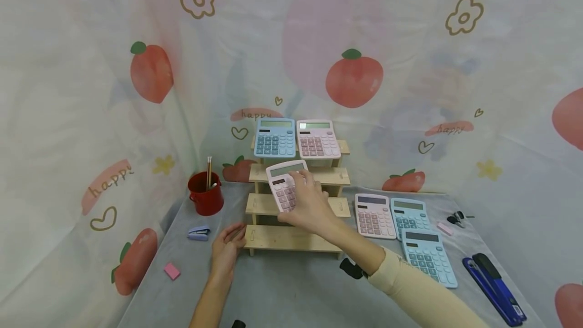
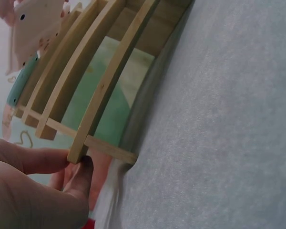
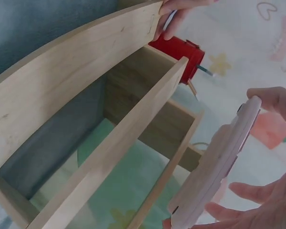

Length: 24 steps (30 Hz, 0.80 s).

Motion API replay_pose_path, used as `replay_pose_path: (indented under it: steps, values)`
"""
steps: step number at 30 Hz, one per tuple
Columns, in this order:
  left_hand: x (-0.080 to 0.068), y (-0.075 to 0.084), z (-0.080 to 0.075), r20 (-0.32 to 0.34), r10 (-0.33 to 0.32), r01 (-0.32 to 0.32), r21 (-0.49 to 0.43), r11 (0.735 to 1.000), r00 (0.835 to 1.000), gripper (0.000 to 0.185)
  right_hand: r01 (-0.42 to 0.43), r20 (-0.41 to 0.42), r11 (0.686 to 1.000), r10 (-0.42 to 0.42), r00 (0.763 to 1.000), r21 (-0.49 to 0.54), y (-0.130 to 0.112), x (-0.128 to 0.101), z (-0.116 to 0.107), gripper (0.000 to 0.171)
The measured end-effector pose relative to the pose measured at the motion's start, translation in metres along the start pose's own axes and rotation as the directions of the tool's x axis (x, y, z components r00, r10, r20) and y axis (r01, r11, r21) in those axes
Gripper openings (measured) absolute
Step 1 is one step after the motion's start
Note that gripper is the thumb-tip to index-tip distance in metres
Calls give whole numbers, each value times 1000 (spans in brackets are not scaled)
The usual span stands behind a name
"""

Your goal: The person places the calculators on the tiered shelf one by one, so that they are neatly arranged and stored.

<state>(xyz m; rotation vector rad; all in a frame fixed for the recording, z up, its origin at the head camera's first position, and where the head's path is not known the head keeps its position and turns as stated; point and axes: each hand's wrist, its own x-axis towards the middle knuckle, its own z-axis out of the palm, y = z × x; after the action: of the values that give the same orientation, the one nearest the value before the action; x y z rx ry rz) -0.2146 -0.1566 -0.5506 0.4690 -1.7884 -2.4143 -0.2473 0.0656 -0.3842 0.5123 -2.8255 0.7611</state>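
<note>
My right hand (image 1: 314, 209) grips a pink calculator (image 1: 283, 194) by its edges, in front of the middle steps of a wooden stepped stand (image 1: 291, 239). In the right wrist view the calculator (image 3: 217, 167) shows edge-on, thumb and fingers at its opposite ends. My left hand (image 1: 225, 247) pinches the left end of the stand's lowest board; the left wrist view shows thumb and finger around that board end (image 2: 77, 155). On the top step a blue calculator (image 1: 275, 138) and another pink calculator (image 1: 318, 139) lean side by side.
Right of the stand lie a pink calculator (image 1: 375, 216) and two blue ones (image 1: 428, 257), overlapping. Beyond them are black clips (image 1: 457, 218), a pink eraser (image 1: 445, 228) and a large blue stapler (image 1: 494, 290). On the left stand a red bucket with pencils (image 1: 206, 201), a small stapler (image 1: 198, 233) and a pink block (image 1: 172, 271).
</note>
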Motion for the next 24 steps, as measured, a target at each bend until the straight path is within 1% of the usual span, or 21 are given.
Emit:
replay_pose_path:
  steps: [3, 9, 13, 19, 24]
  values:
    - [0, 0, 0, -1, -3, 3, -1, 1000, 1000, 55, -8, -12, 999, 8, 1000, -31, -3, 6, 6, 104]
    - [0, 1, 1, -16, 3, -3, 2, 1000, 1000, 55, -27, -38, 998, 25, 999, -59, -9, 16, 16, 103]
    - [0, 2, 1, -16, 4, -4, 10, 1000, 1000, 55, -24, -62, 995, 18, 998, -93, -12, 22, 25, 101]
    - [-1, 0, 0, -11, 8, -8, 16, 1000, 1000, 55, -12, -93, 994, 1, 996, -113, -15, 29, 43, 98]
    - [-1, -1, 0, -7, 18, -18, 24, 1000, 1000, 55, -26, -144, 989, 6, 989, -143, -17, 37, 53, 96]
